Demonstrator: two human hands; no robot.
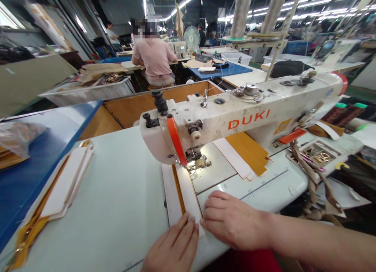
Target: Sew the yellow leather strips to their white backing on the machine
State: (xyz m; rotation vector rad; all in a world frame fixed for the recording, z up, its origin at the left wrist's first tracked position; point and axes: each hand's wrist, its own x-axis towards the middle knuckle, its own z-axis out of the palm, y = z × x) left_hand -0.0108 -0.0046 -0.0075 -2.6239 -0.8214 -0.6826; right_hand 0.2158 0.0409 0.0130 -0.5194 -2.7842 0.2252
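A white panel (189,189) with a mustard stripe down its length lies on the table, its far end under the presser foot of a white sewing machine (214,119). My left hand (174,244) rests on its near end with the fingers stretched flat over stripe and white surface. At the panel's right edge, my right hand (229,219) is curled, thumb and fingertips closed against that edge. Whether the edge is pinched between them is partly hidden. Light shines around the needle area. Behind the needle, mustard pieces (249,152) with a white strip lie on the machine bed.
White and mustard pieces with zippers (63,182) are stacked at left, beside a blue table (55,142). Right of the machine sits a small tray (319,154) of metal hardware, with brown strips hanging near it. Thread cones (241,15) stand above. A person (153,60) sits ahead.
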